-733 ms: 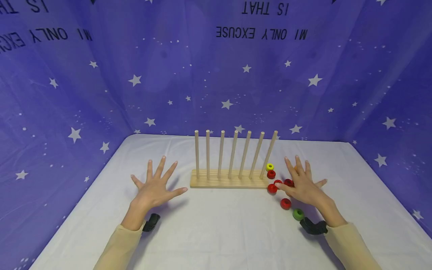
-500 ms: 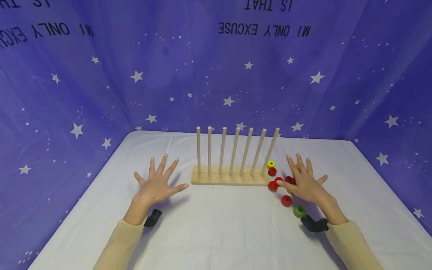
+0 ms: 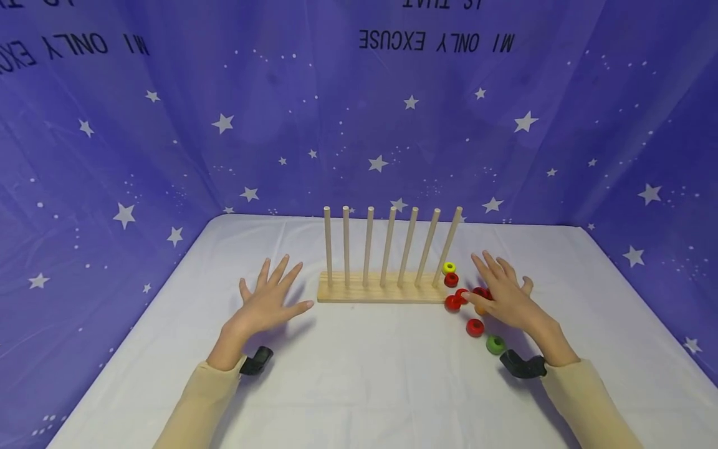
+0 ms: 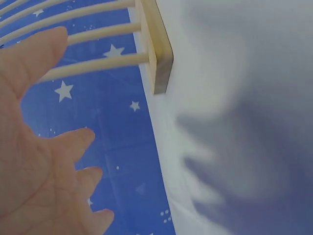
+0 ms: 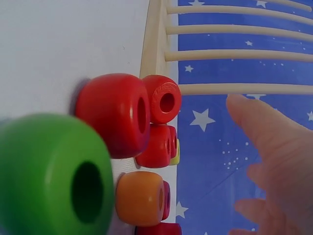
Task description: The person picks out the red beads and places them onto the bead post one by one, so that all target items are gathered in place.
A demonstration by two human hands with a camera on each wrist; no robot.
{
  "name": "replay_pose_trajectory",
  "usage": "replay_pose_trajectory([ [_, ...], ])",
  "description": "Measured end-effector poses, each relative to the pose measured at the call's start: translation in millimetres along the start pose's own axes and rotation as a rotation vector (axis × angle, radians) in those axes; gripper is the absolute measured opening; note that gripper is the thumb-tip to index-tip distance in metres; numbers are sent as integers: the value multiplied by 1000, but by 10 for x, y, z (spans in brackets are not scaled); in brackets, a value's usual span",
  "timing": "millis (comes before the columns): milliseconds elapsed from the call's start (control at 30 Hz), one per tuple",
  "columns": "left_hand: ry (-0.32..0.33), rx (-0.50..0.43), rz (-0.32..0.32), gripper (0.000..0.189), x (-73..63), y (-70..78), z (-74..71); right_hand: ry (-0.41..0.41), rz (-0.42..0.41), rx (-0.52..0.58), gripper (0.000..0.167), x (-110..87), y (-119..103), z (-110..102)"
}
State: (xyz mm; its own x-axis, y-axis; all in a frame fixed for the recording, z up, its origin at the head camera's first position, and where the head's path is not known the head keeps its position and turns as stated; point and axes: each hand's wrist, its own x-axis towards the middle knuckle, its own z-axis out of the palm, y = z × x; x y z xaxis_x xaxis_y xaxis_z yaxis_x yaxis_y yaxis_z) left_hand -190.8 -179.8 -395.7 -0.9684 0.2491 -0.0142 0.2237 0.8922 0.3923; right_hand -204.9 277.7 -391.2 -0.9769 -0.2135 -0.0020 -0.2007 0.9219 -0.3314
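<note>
My left hand (image 3: 265, 305) hovers over the white cloth with fingers spread, left of a wooden peg rack (image 3: 381, 293). It holds nothing, and its shadow falls on the cloth in the left wrist view. Above a loose group of beads at the rack's right end is my right hand (image 3: 507, 298), its fingers loosely extended and nothing in its grasp. A green bead (image 5: 51, 176), a red bead (image 5: 115, 115) and an orange bead (image 5: 141, 197) show large in the right wrist view. A yellow bead (image 3: 449, 267) lies farthest back. The right hand hides part of the group.
Several upright pegs (image 3: 367, 246) stand bare on the rack's base. A purple curtain (image 3: 376, 112) with white stars encloses the table (image 3: 359, 386) at the back and sides. Black wrist bands (image 3: 523, 364) sit at both sleeves.
Both hands have drawn their fingers slightly in from a wider spread; the right fingers bend a little more. The rack and beads sit slightly higher in the head view.
</note>
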Motion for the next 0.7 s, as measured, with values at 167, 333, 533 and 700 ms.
replay_pose_trajectory([
  [167, 23, -117, 45, 77, 36, 43, 60, 28, -54, -10, 81, 1, -7, 22],
  [333, 13, -194, 61, 71, 82, 71, 154, 63, -137, 8, 74, 9, -14, 57],
  [533, 3, -254, 29, 64, 129, 76, 245, 60, -198, 22, 70, 26, -21, 97],
  [700, -12, -280, 46, 61, 194, 70, 289, 65, -216, 19, 61, 42, -36, 122],
])
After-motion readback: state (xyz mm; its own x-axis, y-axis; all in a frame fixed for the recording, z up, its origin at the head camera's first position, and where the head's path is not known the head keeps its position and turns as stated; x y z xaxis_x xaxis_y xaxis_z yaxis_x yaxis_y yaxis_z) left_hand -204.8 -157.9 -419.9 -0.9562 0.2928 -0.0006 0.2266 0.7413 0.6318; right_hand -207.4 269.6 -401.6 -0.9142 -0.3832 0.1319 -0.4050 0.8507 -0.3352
